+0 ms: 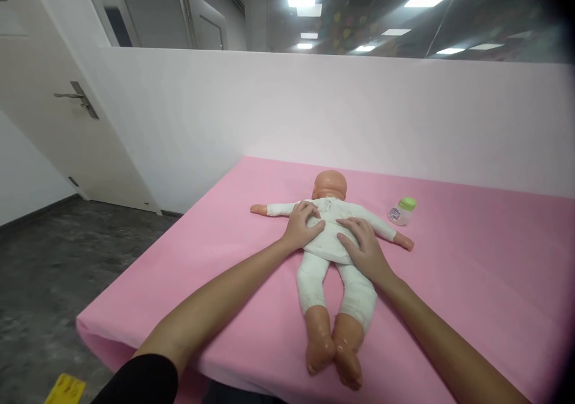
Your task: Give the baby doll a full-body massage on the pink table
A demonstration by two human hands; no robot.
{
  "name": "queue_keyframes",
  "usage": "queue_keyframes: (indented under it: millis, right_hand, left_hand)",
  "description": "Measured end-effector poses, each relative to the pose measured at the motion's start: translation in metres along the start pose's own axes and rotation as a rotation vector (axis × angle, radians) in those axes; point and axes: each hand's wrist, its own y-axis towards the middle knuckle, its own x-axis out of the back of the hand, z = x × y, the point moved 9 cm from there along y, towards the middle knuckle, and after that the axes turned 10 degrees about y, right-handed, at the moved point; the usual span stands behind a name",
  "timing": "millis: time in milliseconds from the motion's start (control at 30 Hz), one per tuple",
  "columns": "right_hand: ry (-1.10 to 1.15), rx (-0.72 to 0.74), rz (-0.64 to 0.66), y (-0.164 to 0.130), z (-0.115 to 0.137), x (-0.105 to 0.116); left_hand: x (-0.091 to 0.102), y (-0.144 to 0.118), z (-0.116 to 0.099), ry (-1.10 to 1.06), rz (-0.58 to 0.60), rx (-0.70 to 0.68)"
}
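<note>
A baby doll (pixel 330 236) lies on its back near the middle of a pink-covered counter (pixel 471 272), its head toward the white wall (pixel 314 105) and its bare feet toward the near edge. It wears a white one-piece suit, and its arms stretch out to either side, with the small hands showing past the sleeve ends. The left hand (pixel 302 225) rests on the doll's chest on the side nearer the door, fingers a little curled and laid flat on the white cloth, pinching nothing that can be seen. The right hand (pixel 365 249) lies on the doll's belly and hip on the other side, fingers spread loosely and pressed against the fabric; it too grips nothing visible. Both forearms reach in from the near edge of the counter, and a dark sleeve (pixel 139 380) shows at the left upper arm. A small clear bottle (pixel 402 211) with a green cap stands on the counter just beyond the doll's outstretched arm on the right, apart from both hands. To the left a white door (pixel 49 122) with a metal handle stands by a dark grey floor (pixel 58 266), and a yellow object (pixel 65 389) lies at the bottom edge of the view.
</note>
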Motion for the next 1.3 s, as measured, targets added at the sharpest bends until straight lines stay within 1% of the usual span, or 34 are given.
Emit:
queue_keyframes:
  millis: [233, 367, 600, 800, 933, 1300]
  right_hand:
    - [-0.015, 0.033, -0.013, -0.001, -0.003, 0.001]
    - [-0.014, 0.046, -0.008, 0.0, 0.0, 0.002]
    - [-0.004, 0.025, 0.004, 0.0, 0.005, 0.003]
    - [-0.016, 0.053, 0.0, 0.001, 0.006, 0.003]
    - [-0.016, 0.052, -0.001, 0.001, 0.007, 0.003]
    - [-0.035, 0.054, -0.006, 0.003, 0.006, 0.005]
  left_hand:
    - [-0.001, -0.002, -0.002, 0.028, 0.009, -0.007]
    - [-0.004, -0.001, -0.002, 0.021, 0.017, -0.011]
    - [-0.005, 0.001, -0.001, 0.008, 0.013, -0.027]
    - [-0.005, 0.002, -0.001, 0.019, 0.018, -0.023]
    - [-0.006, 0.002, -0.001, 0.014, 0.034, -0.007]
    - [-0.007, 0.004, 0.0, 0.021, 0.028, -0.023]
